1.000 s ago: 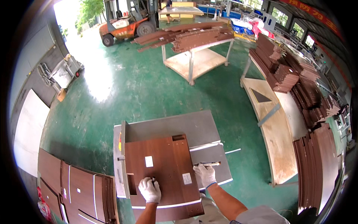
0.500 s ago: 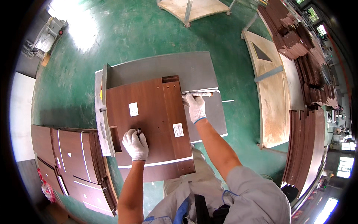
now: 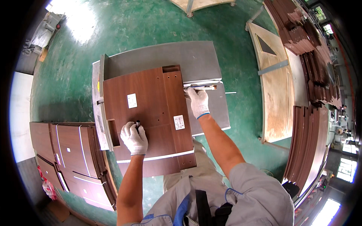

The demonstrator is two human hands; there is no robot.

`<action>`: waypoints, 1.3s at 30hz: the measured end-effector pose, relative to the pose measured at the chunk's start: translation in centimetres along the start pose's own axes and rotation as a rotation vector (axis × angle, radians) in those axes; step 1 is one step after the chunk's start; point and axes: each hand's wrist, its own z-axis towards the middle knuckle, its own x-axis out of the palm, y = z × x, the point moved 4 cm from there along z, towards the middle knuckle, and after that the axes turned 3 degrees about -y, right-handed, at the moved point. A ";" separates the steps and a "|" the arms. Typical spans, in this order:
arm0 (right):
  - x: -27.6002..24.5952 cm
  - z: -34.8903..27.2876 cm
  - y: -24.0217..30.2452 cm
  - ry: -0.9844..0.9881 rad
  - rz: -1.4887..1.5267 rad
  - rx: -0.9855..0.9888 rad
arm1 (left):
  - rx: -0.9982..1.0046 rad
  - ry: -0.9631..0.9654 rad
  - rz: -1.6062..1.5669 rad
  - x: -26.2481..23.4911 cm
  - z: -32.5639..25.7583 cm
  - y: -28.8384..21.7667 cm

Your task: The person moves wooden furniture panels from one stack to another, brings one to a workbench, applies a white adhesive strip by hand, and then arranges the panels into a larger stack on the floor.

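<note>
While the left hand grips a small dark tool upright on the brown panel, the right hand closes on a thin rod at the panel's right edge. The panel's long axis runs away from the person across the grey tabletop; bare tabletop lies beyond.

Both the left hand and the right hand wear white gloves, the right cuff edged blue. The panel is reddish-brown woodgrain with white stickers, on a grey worktop over a green floor.
</note>
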 end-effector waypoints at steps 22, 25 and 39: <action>-8.2 -18.3 4.5 0.047 -0.155 0.298 | -0.002 -0.033 -0.034 -0.1 0.1 -0.2; -3.8 -16.0 6.6 0.193 -0.111 0.285 | 0.002 -0.021 -0.133 -1.7 1.2 -1.0; 12.9 -19.5 7.0 0.697 -0.166 0.139 | 0.102 0.013 -0.351 -14.1 0.8 -3.4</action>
